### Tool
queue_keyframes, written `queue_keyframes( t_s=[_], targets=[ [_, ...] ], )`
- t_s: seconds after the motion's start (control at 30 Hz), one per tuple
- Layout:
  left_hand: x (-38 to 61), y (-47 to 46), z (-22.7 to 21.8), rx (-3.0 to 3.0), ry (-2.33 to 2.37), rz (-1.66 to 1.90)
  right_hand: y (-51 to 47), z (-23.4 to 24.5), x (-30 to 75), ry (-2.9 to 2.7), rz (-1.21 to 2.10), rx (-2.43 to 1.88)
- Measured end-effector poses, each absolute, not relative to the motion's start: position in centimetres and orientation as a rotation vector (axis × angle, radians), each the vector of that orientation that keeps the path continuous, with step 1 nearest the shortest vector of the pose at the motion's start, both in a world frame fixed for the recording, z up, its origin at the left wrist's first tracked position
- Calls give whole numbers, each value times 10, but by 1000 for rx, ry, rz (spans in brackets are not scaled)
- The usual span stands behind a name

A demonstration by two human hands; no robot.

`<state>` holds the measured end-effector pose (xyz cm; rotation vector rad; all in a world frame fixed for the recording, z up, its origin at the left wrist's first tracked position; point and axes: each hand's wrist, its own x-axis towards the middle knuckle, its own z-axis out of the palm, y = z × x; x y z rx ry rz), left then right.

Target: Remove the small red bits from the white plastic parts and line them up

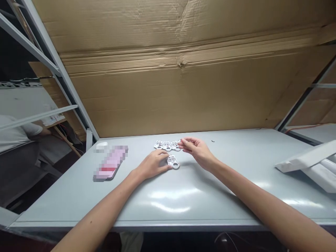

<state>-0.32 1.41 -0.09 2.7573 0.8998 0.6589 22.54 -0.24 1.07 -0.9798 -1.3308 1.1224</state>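
Head view: below the table [225, 199], pale cloth [131, 241] and a thin cable [232, 239] show against dark; the table's front edge runs across above them. Two bare forearms reach in over the glossy grey top, where bright reflections lie between them.

Left hand [153, 164]: thumb and fingertips closed on the left side of the near part [170, 161], thumb at its near edge, fingers toward its far edge. Part is white, with a round hole at its near end, and lies flat on the table, mid-width. Right hand [198, 150]: raised beyond and to the right of that part, fingertips drawn together (whether a tiny piece sits between them, cannot tell).

To the left, well apart from the hands, a pink slab [115, 161], blurred over; a white lump [102, 144] just beyond it, also partly blurred. At the far right, white packs [307, 159] lie overlapping.

Beyond the near part, a row [167, 146] of at least three similar white parts, side by side; right fingertips overlap its right end in view. A small dark bit [212, 141] lies to the right of the right hand.

Farther back: creased cardboard [170, 101] behind the table, grey frame [61, 64] at left. Past the frame, a co-worker [12, 134] in a pale short sleeve, partly cut off by the left edge
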Motion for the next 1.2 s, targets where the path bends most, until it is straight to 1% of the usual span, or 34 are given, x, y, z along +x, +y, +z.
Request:
queue_keyframes(
  t_s=[0.07,0.17,0.3,0.57,0.63,0.7,0.77,0.87,0.93,1.03,1.2],
  targets=[
    [-3,14,-1,2760,897,657,2,11,232,-1111,1337,-958],
    [-4,15,-2,2769,889,660,8,5,239,-974,1502,-969],
    [-4,14,-3,2778,889,667,8,-2,234,-1026,1576,-946],
    [-5,13,-3,2809,892,655,1,5,224,-1002,1633,-886],
    [-4,13,-3,2801,899,653,2,3,225,-1087,1566,-896],
    [-3,12,-2,2790,902,649,3,1,227,-1215,1422,-953],
    [-4,13,-1,2789,900,646,2,2,230,-1423,1169,-1068],
    [-8,16,2,2815,906,641,-5,8,234,-1876,656,-1213],
    [-12,18,4,2838,927,640,-12,13,235,-2152,475,-1220],
    [-18,20,7,2853,979,638,-21,18,229,-2385,526,-1168],
    [-22,21,7,2847,1010,626,-29,16,217,-2419,633,-1195]
  ],
)
